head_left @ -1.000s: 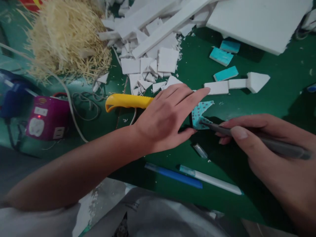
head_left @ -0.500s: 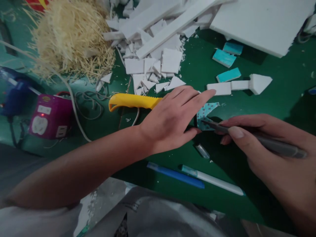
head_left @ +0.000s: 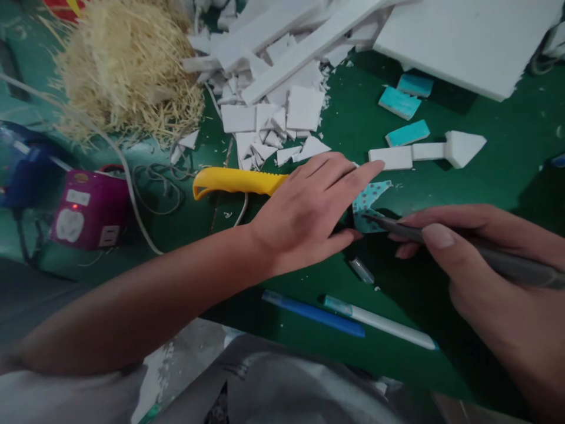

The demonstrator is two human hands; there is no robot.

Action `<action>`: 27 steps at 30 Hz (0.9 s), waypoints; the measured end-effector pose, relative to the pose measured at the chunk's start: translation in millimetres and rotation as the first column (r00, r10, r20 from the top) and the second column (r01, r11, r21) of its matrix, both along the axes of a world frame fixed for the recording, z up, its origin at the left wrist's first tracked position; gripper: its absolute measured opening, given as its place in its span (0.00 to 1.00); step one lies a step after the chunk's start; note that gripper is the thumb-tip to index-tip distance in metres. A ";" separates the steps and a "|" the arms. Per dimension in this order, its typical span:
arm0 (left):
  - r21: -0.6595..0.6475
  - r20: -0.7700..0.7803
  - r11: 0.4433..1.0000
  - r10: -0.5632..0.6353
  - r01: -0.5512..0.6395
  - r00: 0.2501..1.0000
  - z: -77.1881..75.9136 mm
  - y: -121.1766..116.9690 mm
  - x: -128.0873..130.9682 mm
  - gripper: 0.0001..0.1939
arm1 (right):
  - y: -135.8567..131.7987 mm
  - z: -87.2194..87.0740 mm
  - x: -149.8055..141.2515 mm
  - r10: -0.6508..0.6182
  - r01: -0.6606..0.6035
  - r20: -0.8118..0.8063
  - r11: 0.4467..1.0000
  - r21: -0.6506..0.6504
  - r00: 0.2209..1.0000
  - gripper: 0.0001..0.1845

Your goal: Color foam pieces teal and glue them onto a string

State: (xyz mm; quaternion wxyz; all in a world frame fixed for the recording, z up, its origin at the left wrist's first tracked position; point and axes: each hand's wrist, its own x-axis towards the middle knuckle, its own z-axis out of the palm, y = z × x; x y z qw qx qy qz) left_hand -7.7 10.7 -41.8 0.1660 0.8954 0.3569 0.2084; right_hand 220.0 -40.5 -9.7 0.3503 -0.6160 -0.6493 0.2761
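My left hand (head_left: 309,206) lies palm down over a turquoise fish-tail-shaped piece with dark dots (head_left: 369,203), thumb and index finger at its sides, steadying it. Part of the piece is hidden beneath the palm. A dark grey pen-shaped tool (head_left: 498,259) is pinched in my right hand (head_left: 468,259), its thin tip touching the dotted piece; whether it is a pen or a craft knife I cannot tell. The yellow handle of a utility knife (head_left: 238,181) runs under my left hand. Just below the dotted piece is a small clear cap (head_left: 362,270).
A blue pen (head_left: 318,314) and a white pen (head_left: 384,325) lie near the table's front edge. White foam scraps (head_left: 278,88), straw (head_left: 132,70), turquoise-topped blocks (head_left: 399,103), a joined white foam piece (head_left: 428,151) and a large foam board (head_left: 463,41) lie beyond. A purple power adapter (head_left: 90,206) with cables stands left.
My right hand has shifted slightly right, its thumb farther back along the tool, whose tip stays at the dotted piece. My left hand has hardly moved.
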 end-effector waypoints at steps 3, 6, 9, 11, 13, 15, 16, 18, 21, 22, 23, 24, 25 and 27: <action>0.014 -0.012 1.000 -0.001 0.001 1.000 -0.4 0.2 -0.5 0.31 | -2.8 5.9 1.2 -0.039 0.044 0.034 0.988 -0.148 0.999 0.06; 0.024 -0.018 1.000 0.004 -0.004 1.000 0.3 0.2 -1.5 0.32 | -7.2 6.6 4.2 -0.021 0.018 -0.027 0.995 -0.103 0.999 0.08; 0.022 -0.025 1.000 0.000 0.000 1.000 3.8 -0.2 -2.7 0.30 | -11.6 7.2 6.6 -0.083 0.081 -0.026 0.993 -0.089 0.996 0.07; 0.005 -0.029 1.000 0.002 -0.002 1.000 7.6 -0.3 -3.0 0.29 | -13.2 10.2 6.9 -0.139 0.138 0.006 0.981 -0.139 0.990 0.04; 0.001 -0.019 1.000 0.001 -0.001 1.000 10.7 -0.3 -2.8 0.27 | -13.1 13.9 6.6 -0.173 0.172 0.009 0.970 -0.172 0.985 0.04; 0.023 0.004 1.000 -0.015 0.014 1.000 11.3 -0.2 -2.0 0.27 | -12.0 17.1 6.0 -0.211 0.209 0.010 0.961 -0.180 0.977 0.05; 0.034 0.015 0.999 -0.030 0.029 0.999 10.5 -0.2 -1.4 0.28 | -11.3 18.2 5.6 -0.223 0.223 0.017 0.958 -0.182 0.975 0.07; 0.036 0.030 0.998 -0.057 0.056 0.998 7.3 -0.5 0.0 0.29 | -10.4 19.4 4.6 -0.233 0.235 0.033 0.953 -0.193 0.972 0.09; 0.011 0.034 0.998 -0.067 0.067 0.997 2.9 -1.2 1.6 0.29 | -10.1 17.9 4.0 -0.236 0.234 0.016 0.952 -0.198 0.972 0.06; 0.010 0.032 0.998 -0.062 0.062 0.998 2.3 -1.2 1.7 0.28 | -10.0 16.2 4.4 -0.242 0.238 0.003 0.952 -0.191 0.970 0.05; 0.013 0.025 0.998 -0.054 0.054 0.998 2.2 -1.1 1.5 0.27 | -9.6 14.0 5.2 -0.246 0.239 -0.017 0.954 -0.182 0.969 0.06; 0.017 0.016 0.999 -0.043 0.043 0.999 2.4 -0.8 1.0 0.27 | -9.1 11.4 6.3 -0.235 0.224 -0.042 0.959 -0.175 0.971 0.07; 0.024 0.005 0.999 -0.033 0.032 0.999 2.8 -0.3 0.1 0.27 | -8.2 8.9 7.5 -0.213 0.200 -0.065 0.966 -0.165 0.975 0.09; 0.034 -0.016 0.999 -0.010 0.011 1.000 3.9 0.9 -2.0 0.28 | -5.9 5.5 9.4 -0.168 0.155 -0.087 0.978 -0.142 0.982 0.14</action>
